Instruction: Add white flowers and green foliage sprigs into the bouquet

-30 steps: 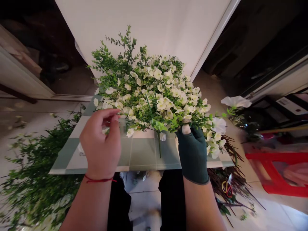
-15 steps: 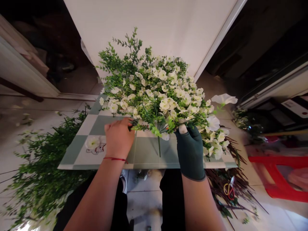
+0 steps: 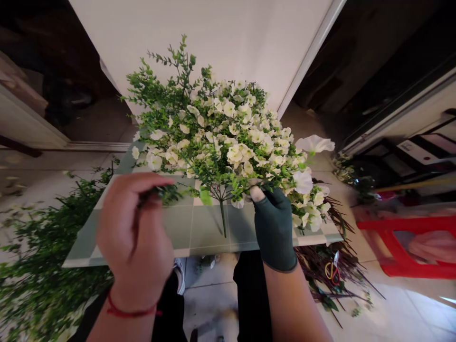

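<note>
A large bunch of white flowers point(image 3: 235, 137) with green leaves lies on a green-and-white checked table point(image 3: 210, 237). Its green stem point(image 3: 223, 218) points toward me. My left hand point(image 3: 137, 228), bare with a red string at the wrist, is raised at the left in front of the bunch, its fingers closed on a dark green sprig point(image 3: 166, 194). On my right hand point(image 3: 273, 223) is a dark green glove with the thumb tip bare. Its fingers pinch a leafy stem at the bunch's near edge.
Green foliage point(image 3: 53, 242) lies on the floor at the left. Brown stems point(image 3: 317, 261) and scissors point(image 3: 333, 270) lie at the right, near a red stool point(image 3: 388, 247). A pale panel point(image 3: 213, 38) stands behind the table.
My left hand has come away from the bunch, toward me and to the left, with a sprig in it. The view has shifted slightly. My right hand still holds the bunch's near edge.
</note>
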### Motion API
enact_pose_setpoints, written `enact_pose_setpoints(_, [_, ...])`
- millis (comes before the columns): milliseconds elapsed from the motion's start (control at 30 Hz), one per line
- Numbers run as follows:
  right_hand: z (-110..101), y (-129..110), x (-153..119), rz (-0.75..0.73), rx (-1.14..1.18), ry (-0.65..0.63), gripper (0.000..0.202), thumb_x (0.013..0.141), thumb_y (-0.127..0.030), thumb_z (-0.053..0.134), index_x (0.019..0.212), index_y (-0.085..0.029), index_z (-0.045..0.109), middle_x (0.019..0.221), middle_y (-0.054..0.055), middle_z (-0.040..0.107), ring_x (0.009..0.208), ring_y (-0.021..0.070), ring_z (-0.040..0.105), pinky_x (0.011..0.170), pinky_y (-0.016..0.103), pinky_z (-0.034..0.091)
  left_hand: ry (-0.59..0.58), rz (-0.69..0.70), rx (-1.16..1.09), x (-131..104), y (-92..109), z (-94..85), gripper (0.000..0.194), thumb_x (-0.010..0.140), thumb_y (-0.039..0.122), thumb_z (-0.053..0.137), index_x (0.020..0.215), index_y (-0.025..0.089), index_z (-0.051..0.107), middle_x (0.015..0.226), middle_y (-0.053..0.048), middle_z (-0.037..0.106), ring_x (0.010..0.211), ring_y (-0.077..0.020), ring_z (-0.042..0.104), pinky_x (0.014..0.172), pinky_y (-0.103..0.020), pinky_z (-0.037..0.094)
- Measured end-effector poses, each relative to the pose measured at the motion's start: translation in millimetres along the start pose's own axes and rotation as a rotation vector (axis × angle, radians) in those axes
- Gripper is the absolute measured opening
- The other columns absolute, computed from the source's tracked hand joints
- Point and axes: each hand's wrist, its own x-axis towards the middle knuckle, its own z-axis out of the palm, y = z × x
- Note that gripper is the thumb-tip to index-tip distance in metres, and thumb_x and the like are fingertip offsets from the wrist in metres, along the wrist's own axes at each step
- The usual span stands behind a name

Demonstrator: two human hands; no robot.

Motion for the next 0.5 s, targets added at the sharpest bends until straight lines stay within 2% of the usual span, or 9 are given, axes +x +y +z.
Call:
enact_pose_setpoints(67, [3.7, -3.6, -1.9, 0.025, 0.011, -0.074, 0.020, 0.078, -0.039, 0.093, 0.083, -0.022, 0.082, 0.085, -0.001, 0.078, 0.081, 0.0161, 0.066, 0.084, 0.034, 0.058, -0.135, 0.214, -0.182, -16.2, 24.1, 3.2, 0.028, 0.094, 0.008, 0.060, 0.111, 0.022, 0.079, 0.108, -0.003, 0.074, 0.100, -0.0178, 0.068, 0.087, -0.032, 0.054])
enact_pose_setpoints(100, [5.5, -5.6, -3.0, 0.049, 0.018, -0.110, 0.019, 0.077, -0.037, 0.093, 0.081, -0.023, 0.082, 0.083, -0.001, 0.078, 0.079, 0.0157, 0.065, 0.083, 0.033, 0.059, -0.249, 0.246, -0.225, -24.0, 34.1, 6.1, 0.031, 0.095, 0.010, 0.060, 0.119, 0.020, 0.077, 0.114, -0.005, 0.074, 0.103, -0.0173, 0.069, 0.089, -0.032, 0.056])
enact_pose_setpoints(133, [7.1, -7.5, -4.2, 0.081, 0.030, -0.140, 0.018, 0.076, -0.036, 0.093, 0.080, -0.023, 0.081, 0.081, -0.002, 0.077, 0.077, 0.0150, 0.065, 0.083, 0.033, 0.059, -0.355, 0.246, -0.263, -30.8, 42.0, 9.7, 0.031, 0.096, 0.012, 0.062, 0.122, 0.020, 0.076, 0.116, -0.005, 0.073, 0.104, -0.0166, 0.071, 0.091, -0.031, 0.057])
enact_pose_setpoints(200, [10.2, -10.6, -6.6, 0.160, 0.073, -0.178, 0.019, 0.075, -0.036, 0.094, 0.081, -0.023, 0.081, 0.077, -0.004, 0.075, 0.073, 0.0135, 0.062, 0.082, 0.033, 0.059, -0.465, 0.178, -0.331, -40.3, 50.5, 18.3, 0.024, 0.101, 0.017, 0.069, 0.123, 0.022, 0.076, 0.117, -0.004, 0.073, 0.104, -0.0155, 0.073, 0.093, -0.028, 0.060])
enact_pose_setpoints(300, [14.4, -12.0, -8.8, 0.228, 0.148, -0.209, 0.019, 0.073, -0.035, 0.095, 0.082, -0.024, 0.082, 0.075, -0.004, 0.076, 0.069, 0.0123, 0.062, 0.079, 0.032, 0.059, -0.432, 0.013, -0.365, -44.2, 48.5, 30.5, 0.018, 0.101, 0.018, 0.079, 0.116, 0.029, 0.079, 0.114, 0.000, 0.075, 0.101, -0.0131, 0.074, 0.090, -0.023, 0.061])
enact_pose_setpoints(400, [17.6, -8.4, -8.7, 0.158, 0.158, -0.192, 0.016, 0.071, -0.031, 0.096, 0.080, -0.024, 0.084, 0.078, -0.004, 0.079, 0.070, 0.0132, 0.066, 0.079, 0.032, 0.062, -0.360, -0.179, -0.387, -42.8, 39.4, 36.9, 0.016, 0.102, 0.019, 0.079, 0.109, 0.033, 0.081, 0.108, 0.003, 0.078, 0.095, -0.0129, 0.074, 0.084, -0.022, 0.061])
enact_pose_setpoints(500, [18.6, -3.3, -9.5, 0.097, 0.155, -0.177, 0.016, 0.073, -0.032, 0.097, 0.084, -0.027, 0.087, 0.086, -0.002, 0.084, 0.077, 0.0160, 0.072, 0.081, 0.034, 0.064, -0.324, -0.332, -0.459, -42.3, 32.6, 38.2, 0.014, 0.108, 0.026, 0.072, 0.111, 0.036, 0.082, 0.106, 0.004, 0.082, 0.097, -0.0135, 0.077, 0.084, -0.023, 0.062])
